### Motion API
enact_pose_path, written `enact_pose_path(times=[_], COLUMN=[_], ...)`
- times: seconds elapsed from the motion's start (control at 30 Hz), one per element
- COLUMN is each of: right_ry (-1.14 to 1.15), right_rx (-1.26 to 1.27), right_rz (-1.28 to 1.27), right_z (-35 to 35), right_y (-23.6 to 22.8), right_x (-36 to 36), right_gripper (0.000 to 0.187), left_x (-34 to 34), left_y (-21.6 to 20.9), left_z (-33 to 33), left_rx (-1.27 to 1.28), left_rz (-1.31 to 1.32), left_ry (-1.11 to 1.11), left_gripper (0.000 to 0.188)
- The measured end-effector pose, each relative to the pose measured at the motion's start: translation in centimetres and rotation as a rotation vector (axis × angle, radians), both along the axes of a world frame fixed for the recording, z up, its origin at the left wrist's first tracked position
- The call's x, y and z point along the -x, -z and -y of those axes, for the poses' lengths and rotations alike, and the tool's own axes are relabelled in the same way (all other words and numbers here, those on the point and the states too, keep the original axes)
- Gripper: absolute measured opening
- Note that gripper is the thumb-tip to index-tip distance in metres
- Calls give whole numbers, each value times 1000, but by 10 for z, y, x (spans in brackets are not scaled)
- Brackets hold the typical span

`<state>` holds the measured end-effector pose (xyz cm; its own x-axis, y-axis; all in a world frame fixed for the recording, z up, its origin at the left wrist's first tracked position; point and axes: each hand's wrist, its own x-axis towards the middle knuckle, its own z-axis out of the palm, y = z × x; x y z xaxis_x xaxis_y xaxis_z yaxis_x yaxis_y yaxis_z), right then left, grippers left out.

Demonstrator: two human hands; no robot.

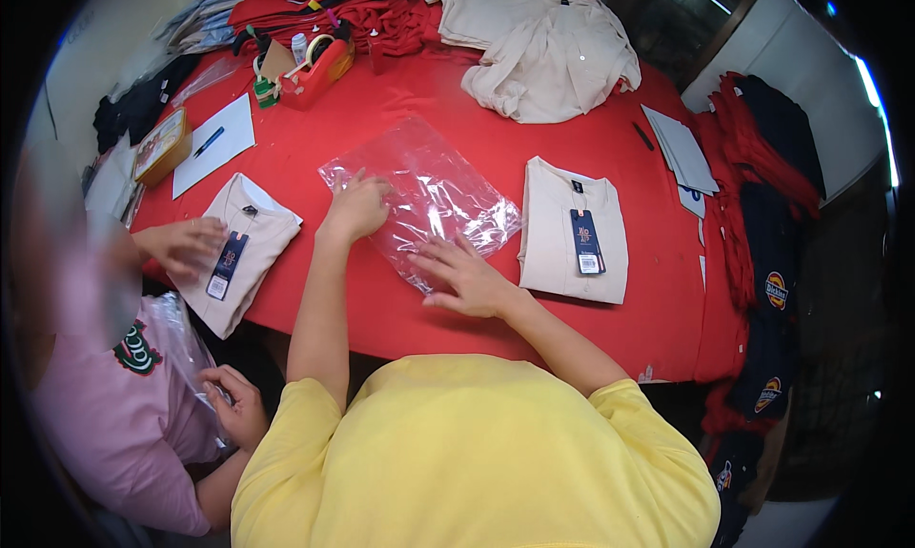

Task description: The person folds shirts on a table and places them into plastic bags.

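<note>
While both hands lie flat on the clear plastic bag (424, 197), left hand (356, 208) & right hand (467, 279) fingers spread open, gripping nothing; folded cream shirt (575, 230) sits just beside, on red tabletop (381, 305).

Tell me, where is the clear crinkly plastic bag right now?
In the head view, the clear crinkly plastic bag lies flat mid-table on the red tablecloth, under the left hand and right hand, left of the folded cream shirt.
</note>
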<state>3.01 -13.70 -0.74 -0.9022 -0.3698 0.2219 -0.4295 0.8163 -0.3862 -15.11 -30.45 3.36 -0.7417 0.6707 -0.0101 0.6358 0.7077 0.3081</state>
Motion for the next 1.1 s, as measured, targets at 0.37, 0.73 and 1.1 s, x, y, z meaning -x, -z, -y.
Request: enact_pose_path(times=[0.37,0.73,1.1], right_ry=[177,159,59], right_rx=[-44,124,131], right_rz=[-154,-345,-356], right_z=[-11,-4,10], right_y=[20,-5,-27], right_x=[18,18,-15], right_gripper=[29,6,16], left_x=[5,7,14], left_y=[80,76,72], left_z=[-58,-52,-49], left_rx=[-253,-144,-150], left_rz=[-256,-247,-234], left_ry=[81,119,94], left_gripper=[49,51,52])
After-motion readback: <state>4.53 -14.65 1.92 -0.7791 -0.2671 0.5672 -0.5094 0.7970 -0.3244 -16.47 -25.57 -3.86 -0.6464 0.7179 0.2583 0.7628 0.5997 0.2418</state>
